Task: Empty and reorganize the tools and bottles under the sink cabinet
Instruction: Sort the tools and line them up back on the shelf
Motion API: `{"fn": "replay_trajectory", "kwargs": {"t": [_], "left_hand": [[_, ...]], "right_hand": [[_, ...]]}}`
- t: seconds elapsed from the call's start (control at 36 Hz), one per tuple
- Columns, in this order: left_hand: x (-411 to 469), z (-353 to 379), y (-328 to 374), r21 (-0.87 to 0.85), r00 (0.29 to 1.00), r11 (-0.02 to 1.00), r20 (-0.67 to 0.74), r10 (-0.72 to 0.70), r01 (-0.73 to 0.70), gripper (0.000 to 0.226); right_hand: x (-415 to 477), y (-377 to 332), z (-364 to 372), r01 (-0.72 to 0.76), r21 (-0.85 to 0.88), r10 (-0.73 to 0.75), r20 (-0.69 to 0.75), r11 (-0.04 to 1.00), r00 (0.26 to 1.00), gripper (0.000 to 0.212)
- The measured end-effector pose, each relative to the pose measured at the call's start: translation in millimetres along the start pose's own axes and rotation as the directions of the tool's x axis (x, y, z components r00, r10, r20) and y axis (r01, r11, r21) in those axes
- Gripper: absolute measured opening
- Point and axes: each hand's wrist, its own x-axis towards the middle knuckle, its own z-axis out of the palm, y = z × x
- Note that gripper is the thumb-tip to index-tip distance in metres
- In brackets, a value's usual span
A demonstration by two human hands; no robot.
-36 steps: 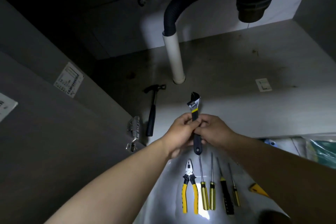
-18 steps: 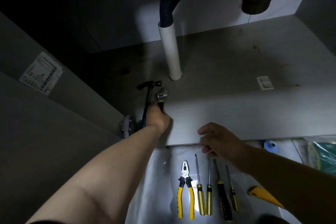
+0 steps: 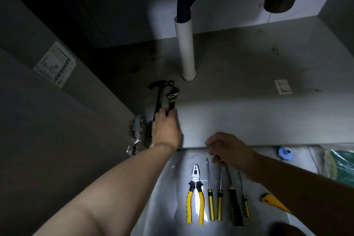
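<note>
Left hand (image 3: 166, 127) grips the wrench (image 3: 173, 97) by its handle on the cabinet floor (image 3: 239, 101), just right of the hammer (image 3: 160, 94); right hand (image 3: 228, 149) hangs loosely curled and empty nearer the person. Judging by this, restocking has barely begun: pliers (image 3: 195, 193) and screwdrivers (image 3: 220, 195) wait outside, below that hand.

Matt cabinet, glossy tools

The cabinet floor (image 3: 239, 113) looks matt grey and scuffed; the white pipe (image 3: 185, 51) is smooth plastic. Near, the pliers (image 3: 195, 193) show bright metal jaws and glossy yellow grips; the hinge (image 3: 135, 134) on the left is shiny metal.
</note>
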Motion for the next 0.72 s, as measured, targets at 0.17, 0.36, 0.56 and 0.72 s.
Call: {"fn": "replay_trajectory", "kwargs": {"t": [0.17, 0.36, 0.56, 0.72], "left_hand": [[-49.9, 6.0, -12.6, 0.137, 0.912, 0.910, -0.079, 0.403, -0.390, 0.038], [-118.0, 34.5, -27.0, -0.075, 0.839, 0.904, 0.345, 0.420, -0.421, 0.018], [-153.1, 76.3, -15.2, -0.029, 0.731, 0.985, 0.674, -0.108, 0.173, 0.070], [-165.7, 102.2, -6.6, -0.017, 0.750, 0.930, 0.597, -0.285, 0.367, 0.069]], "right_hand": [[0.8, 8.4, 2.1, 0.067, -0.252, -0.057, 0.049, 0.965, 0.997, 0.017], [-1.5, 34.2, 5.3, 0.083, -0.613, 0.013, 0.151, 0.786, 0.988, 0.024], [-8.9, 76.6, 2.7, 0.080, -0.729, 0.164, 0.257, 0.680, 0.952, 0.021], [-14.0, 97.1, 2.7, 0.073, -0.845, 0.281, 0.256, 0.530, 0.925, 0.029]]}}
